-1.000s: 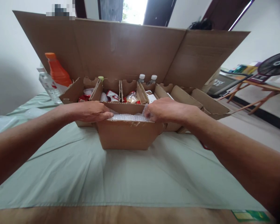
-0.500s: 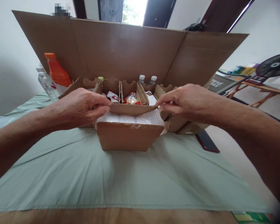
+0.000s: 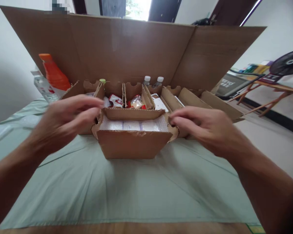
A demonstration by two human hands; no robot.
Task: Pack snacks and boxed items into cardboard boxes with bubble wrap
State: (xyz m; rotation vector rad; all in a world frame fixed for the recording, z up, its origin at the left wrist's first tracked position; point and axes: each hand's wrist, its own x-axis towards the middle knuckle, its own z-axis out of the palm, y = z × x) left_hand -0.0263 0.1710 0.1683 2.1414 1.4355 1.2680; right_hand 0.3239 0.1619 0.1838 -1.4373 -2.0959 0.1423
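Resting on the green cloth, the small cardboard box holds bubble wrap between both hands. Thumb and forefinger stand parted on the left hand, near one end, and slightly parted on the right hand, beside the other, contact unclear; open cardboard bins line up beyond.

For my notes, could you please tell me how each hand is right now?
Left hand: open, holding nothing visible, beside the front box.
Right hand: at the box's right end; whether it grips cannot be told.
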